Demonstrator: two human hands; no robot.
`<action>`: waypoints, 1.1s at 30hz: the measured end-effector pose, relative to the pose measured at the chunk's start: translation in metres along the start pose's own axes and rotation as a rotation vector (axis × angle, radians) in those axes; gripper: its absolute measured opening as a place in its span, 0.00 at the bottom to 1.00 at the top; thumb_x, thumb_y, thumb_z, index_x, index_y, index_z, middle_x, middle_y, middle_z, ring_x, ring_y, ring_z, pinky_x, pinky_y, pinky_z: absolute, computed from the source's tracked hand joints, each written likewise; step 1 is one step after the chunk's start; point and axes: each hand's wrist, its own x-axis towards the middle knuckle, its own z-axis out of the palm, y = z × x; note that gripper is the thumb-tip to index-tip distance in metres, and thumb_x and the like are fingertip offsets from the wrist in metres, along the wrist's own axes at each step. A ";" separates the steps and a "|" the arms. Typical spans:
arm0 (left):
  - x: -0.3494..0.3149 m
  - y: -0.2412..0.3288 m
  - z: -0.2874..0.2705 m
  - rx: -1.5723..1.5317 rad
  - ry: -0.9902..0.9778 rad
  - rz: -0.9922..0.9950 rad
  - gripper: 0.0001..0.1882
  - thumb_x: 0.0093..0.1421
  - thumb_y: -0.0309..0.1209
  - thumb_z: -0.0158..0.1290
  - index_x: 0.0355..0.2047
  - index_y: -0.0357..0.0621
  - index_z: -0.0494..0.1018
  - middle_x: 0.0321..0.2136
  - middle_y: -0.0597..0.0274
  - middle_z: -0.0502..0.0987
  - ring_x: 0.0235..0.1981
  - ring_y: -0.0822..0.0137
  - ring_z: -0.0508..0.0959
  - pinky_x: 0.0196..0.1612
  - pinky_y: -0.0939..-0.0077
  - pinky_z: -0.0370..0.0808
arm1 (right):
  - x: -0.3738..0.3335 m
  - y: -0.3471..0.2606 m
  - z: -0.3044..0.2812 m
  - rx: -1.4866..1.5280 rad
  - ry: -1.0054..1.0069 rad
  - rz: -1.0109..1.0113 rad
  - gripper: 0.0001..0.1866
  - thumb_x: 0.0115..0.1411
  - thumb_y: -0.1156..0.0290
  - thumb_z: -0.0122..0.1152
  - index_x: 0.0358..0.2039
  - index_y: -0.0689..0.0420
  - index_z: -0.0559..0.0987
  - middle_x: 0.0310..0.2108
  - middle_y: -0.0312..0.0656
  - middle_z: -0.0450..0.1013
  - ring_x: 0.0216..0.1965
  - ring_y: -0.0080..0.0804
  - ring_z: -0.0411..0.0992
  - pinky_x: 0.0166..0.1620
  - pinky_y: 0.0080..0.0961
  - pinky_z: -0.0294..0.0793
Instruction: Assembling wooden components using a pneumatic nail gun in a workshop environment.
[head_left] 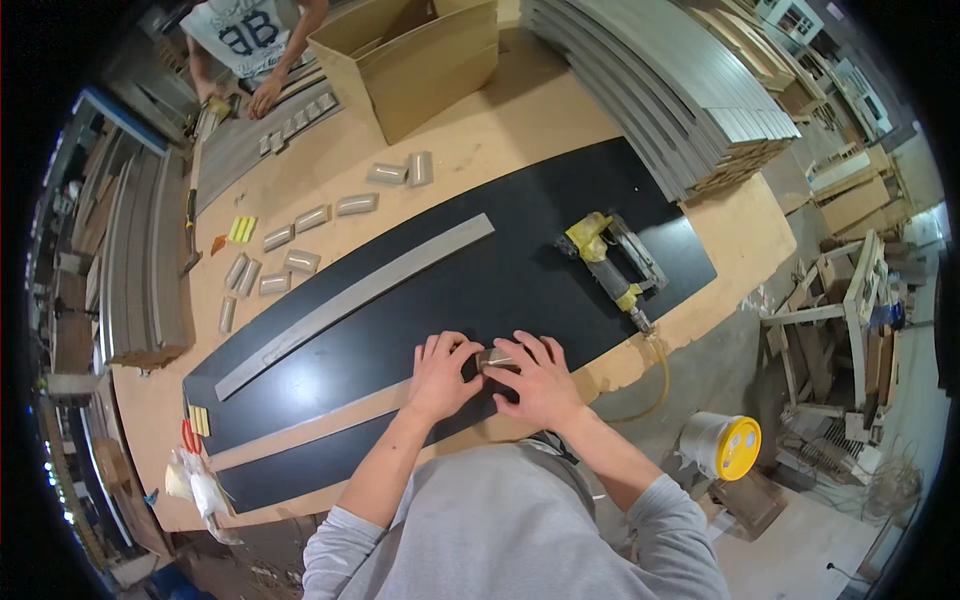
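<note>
A long tan wooden strip point(315, 427) lies on a dark board point(520, 262), and its right end runs under my left hand point(443, 377). The fingers of that hand are curled around the strip's end. Close beside it, my right hand point(538, 378) pinches a small grey-brown block point(493, 358) between thumb and fingers. The block sits in line with the strip's end; my fingers partly hide where they meet. Farther off, a grey strip point(370, 300) rests on the same board. A nail gun point(607, 262) with yellow tape lies to the right of it.
Several small rounded blocks point(312, 217) are scattered past the board's far edge. A cardboard box point(430, 80) and stacked grey slats point(690, 90) stand at the back. A co-worker's hand point(266, 97) is at the far left. A hose point(665, 375) hangs off the table near a white bucket point(708, 445).
</note>
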 end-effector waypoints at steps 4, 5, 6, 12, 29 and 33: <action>0.000 0.000 0.001 -0.032 0.016 0.000 0.25 0.52 0.38 0.72 0.51 0.55 0.81 0.52 0.63 0.73 0.57 0.56 0.71 0.59 0.53 0.68 | -0.001 0.007 -0.010 0.003 -0.020 0.041 0.25 0.52 0.55 0.75 0.52 0.40 0.86 0.68 0.39 0.68 0.72 0.47 0.59 0.70 0.60 0.58; 0.000 0.000 0.001 -0.039 0.007 0.000 0.25 0.52 0.38 0.72 0.51 0.55 0.81 0.52 0.64 0.73 0.57 0.56 0.71 0.60 0.53 0.67 | -0.001 0.006 -0.010 0.002 -0.022 0.036 0.25 0.51 0.56 0.75 0.52 0.40 0.86 0.68 0.39 0.68 0.72 0.47 0.60 0.70 0.60 0.58; -0.001 0.000 0.001 -0.042 0.006 0.001 0.25 0.52 0.38 0.72 0.51 0.55 0.81 0.52 0.64 0.73 0.57 0.56 0.71 0.60 0.53 0.67 | -0.002 0.005 -0.011 0.001 -0.024 0.034 0.25 0.51 0.56 0.75 0.52 0.40 0.86 0.68 0.39 0.69 0.72 0.48 0.60 0.70 0.60 0.58; 0.000 -0.003 0.002 -0.036 0.008 0.005 0.25 0.52 0.39 0.72 0.51 0.55 0.81 0.52 0.64 0.73 0.57 0.56 0.71 0.60 0.55 0.66 | -0.001 0.010 -0.020 -0.022 0.044 0.107 0.24 0.52 0.56 0.74 0.50 0.43 0.85 0.67 0.40 0.69 0.71 0.49 0.61 0.70 0.61 0.57; -0.036 -0.013 -0.032 -0.063 -0.009 -0.097 0.33 0.54 0.38 0.72 0.60 0.52 0.75 0.56 0.58 0.71 0.62 0.53 0.69 0.65 0.52 0.65 | 0.005 0.032 -0.011 0.108 -0.017 0.245 0.25 0.51 0.62 0.77 0.51 0.46 0.84 0.53 0.35 0.74 0.61 0.41 0.67 0.66 0.49 0.62; -0.066 -0.045 -0.038 0.058 -0.009 -0.133 0.29 0.54 0.34 0.71 0.56 0.45 0.76 0.52 0.55 0.74 0.59 0.50 0.72 0.64 0.54 0.68 | 0.014 0.030 -0.010 0.121 -0.032 0.202 0.25 0.50 0.63 0.78 0.50 0.46 0.84 0.50 0.34 0.74 0.60 0.40 0.67 0.66 0.49 0.61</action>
